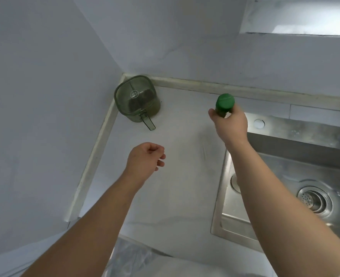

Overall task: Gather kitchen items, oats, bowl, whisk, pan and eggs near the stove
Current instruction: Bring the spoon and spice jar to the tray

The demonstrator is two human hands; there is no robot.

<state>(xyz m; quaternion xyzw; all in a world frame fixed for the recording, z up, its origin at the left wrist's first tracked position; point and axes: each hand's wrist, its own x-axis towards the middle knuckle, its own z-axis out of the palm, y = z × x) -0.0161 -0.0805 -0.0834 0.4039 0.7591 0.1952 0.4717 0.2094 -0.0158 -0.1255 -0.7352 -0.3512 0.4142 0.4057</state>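
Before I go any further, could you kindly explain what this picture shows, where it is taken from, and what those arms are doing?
There is no machine here. These are a person's two bare arms, filmed by one wide-angle camera worn on the head and looking down. The right hand grips a bottle with a green cap, towards the back of the white counter. Whether the bottle touches the counter I cannot tell. The left hand hovers over the counter with its fingers loosely curled, holding nothing. In the corner stands a translucent green container with a handle. To the right lies a steel sink with a drain strainer.
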